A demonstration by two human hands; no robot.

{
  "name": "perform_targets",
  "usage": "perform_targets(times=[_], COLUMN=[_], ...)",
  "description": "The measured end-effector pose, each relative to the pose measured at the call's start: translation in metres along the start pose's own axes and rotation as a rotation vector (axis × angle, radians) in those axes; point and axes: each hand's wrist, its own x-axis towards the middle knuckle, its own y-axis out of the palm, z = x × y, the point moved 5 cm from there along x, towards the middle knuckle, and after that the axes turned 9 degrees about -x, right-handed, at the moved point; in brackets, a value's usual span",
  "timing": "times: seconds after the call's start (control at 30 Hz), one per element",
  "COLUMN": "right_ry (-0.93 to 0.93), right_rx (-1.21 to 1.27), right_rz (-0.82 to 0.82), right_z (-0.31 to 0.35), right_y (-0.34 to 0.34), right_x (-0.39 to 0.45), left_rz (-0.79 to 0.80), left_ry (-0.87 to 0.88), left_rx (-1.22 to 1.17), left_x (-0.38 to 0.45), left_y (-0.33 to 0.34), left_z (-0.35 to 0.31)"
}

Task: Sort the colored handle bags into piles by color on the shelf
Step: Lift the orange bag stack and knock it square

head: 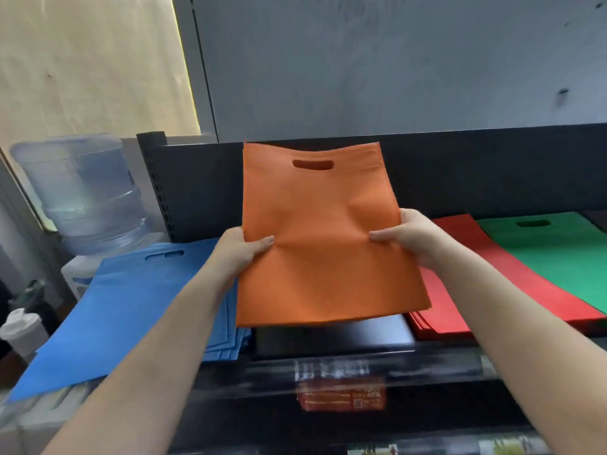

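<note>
Orange bags (325, 244) held up over the shelf (335, 336), both hands on them. Left hand (241, 249) took the left edge, right hand (405, 236) the right edge, each at about mid-height. Grip on both sides was a pinch: thumb laid across the front face, fingers curled behind and out of sight. The bottom edge looked thick, so probably a small stack rather than one bag; could not count layers.

The stack was tilted, handle cutout at the far top, bottom edge toward the person. The fabric puckered between the two thumbs, likely because the hands were pressing slightly inward to keep the limp sheets together and flat. A two-sided hold suits this soft material, which would sag if held from one edge.

Position mattered: the stack hung above a bare dark stretch of shelf between the blue pile (131, 310) on the left and the red pile (476, 280) on the right. Green pile (558, 257) lay further right, overlapping the red one. My judgement is that the gap was meant for an orange pile, with colours set side by side along the shelf.

Blue pile lay askew, its near corner hanging off the shelf's left end. A water jug (82, 192) stood behind it. Blurred packages showed on a lower shelf.
</note>
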Motion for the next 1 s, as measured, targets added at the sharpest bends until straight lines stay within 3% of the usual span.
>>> perform_targets(times=[0.13,0.23,0.53,0.67,0.8,1.0], right_ry=[0.219,0.269,-0.1,-0.111,-0.114,-0.136], right_rx=[-0.201,-0.299,-0.742,-0.907,-0.906,-1.027], right_rz=[0.089,0.037,-0.103,-0.059,-0.022,-0.032], right_z=[-0.041,-0.063,-0.06,-0.072,-0.088,-0.099], right_y=[0.02,0.028,0.025,0.008,0.006,0.013], right_x=[0.005,0.008,-0.011,-0.028,-0.035,-0.029], left_rz=[0.041,0.033,-0.075,-0.093,-0.126,-0.14], left_ry=[-0.251,-0.283,-0.255,-0.228,-0.126,-0.107], left_rx=[0.111,0.162,0.399,0.401,0.46,0.503], left_x=[0.0,-0.001,0.007,0.009,0.009,0.0], left_y=[0.008,0.014,0.01,0.008,0.014,0.021], left_z=[0.043,0.059,0.075,0.076,0.072,0.081])
